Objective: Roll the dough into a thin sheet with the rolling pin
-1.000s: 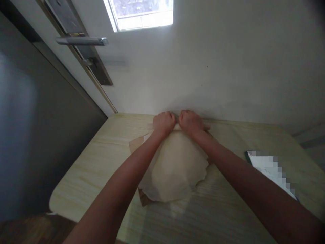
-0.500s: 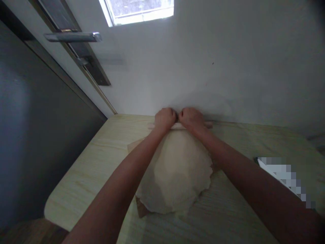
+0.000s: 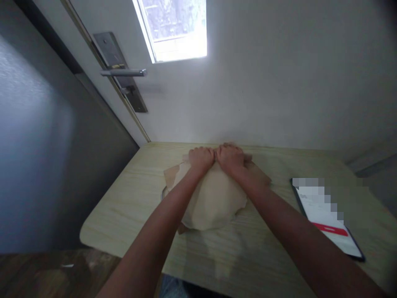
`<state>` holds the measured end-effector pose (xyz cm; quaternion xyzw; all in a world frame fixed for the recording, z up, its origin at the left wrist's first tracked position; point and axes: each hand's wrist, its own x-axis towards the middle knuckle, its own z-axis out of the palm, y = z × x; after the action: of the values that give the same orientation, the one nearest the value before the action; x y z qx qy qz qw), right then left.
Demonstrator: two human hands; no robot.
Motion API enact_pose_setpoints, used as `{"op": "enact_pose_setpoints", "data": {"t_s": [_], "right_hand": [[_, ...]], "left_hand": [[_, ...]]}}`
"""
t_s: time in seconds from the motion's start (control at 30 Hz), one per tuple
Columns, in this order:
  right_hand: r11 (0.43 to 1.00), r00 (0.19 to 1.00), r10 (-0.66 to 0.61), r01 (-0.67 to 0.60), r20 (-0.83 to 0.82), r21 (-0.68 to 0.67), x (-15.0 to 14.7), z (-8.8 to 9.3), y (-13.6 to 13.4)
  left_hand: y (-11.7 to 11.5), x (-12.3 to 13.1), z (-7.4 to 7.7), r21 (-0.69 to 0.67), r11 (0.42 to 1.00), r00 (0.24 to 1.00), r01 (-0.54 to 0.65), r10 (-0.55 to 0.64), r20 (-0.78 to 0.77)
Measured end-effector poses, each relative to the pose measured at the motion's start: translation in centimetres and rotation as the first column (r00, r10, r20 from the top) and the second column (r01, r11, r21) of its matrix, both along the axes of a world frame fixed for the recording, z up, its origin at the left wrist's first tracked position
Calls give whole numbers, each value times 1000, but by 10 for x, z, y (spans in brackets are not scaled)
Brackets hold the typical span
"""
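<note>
A thin, pale sheet of dough [image 3: 214, 203] lies spread on brown paper [image 3: 170, 176] on a light wooden table [image 3: 130, 203]. My left hand [image 3: 201, 158] and my right hand [image 3: 231, 157] sit side by side at the dough's far edge, fingers curled and pressing down on a wooden rolling pin [image 3: 248, 157]. Only the pin's right end shows beside my right hand; the rest is hidden under my hands. Both forearms reach across the dough.
A tablet [image 3: 325, 215] with a lit screen lies on the table to the right. A white wall rises just behind the table. A door with a metal lever handle [image 3: 124, 73] stands at the left, a bright window [image 3: 176, 29] above.
My hands and the pin have drawn slightly back toward me from the far edge of the dough. The view has tilted, so the door handle and tablet show more fully.
</note>
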<state>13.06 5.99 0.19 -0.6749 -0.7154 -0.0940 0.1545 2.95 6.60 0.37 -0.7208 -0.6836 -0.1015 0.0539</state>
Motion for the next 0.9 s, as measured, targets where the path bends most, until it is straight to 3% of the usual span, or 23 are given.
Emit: {"op": "enact_pose_setpoints", "data": {"t_s": [0.2, 0.37, 0.7, 0.9], "right_hand": [[998, 999, 22, -24, 29, 65, 1, -5, -20], [997, 998, 52, -54, 32, 58, 1, -4, -25], [997, 999, 30, -31, 19, 67, 3, -9, -9], [995, 993, 99, -99, 58, 6, 7, -5, 6]], "left_hand": [[-25, 0, 2, 49, 998, 999, 45, -45, -7], [-31, -1, 3, 33, 998, 998, 57, -57, 17], [-16, 0, -3, 79, 996, 999, 39, -40, 14], [-2, 2, -2, 57, 998, 999, 31, -33, 30]]}}
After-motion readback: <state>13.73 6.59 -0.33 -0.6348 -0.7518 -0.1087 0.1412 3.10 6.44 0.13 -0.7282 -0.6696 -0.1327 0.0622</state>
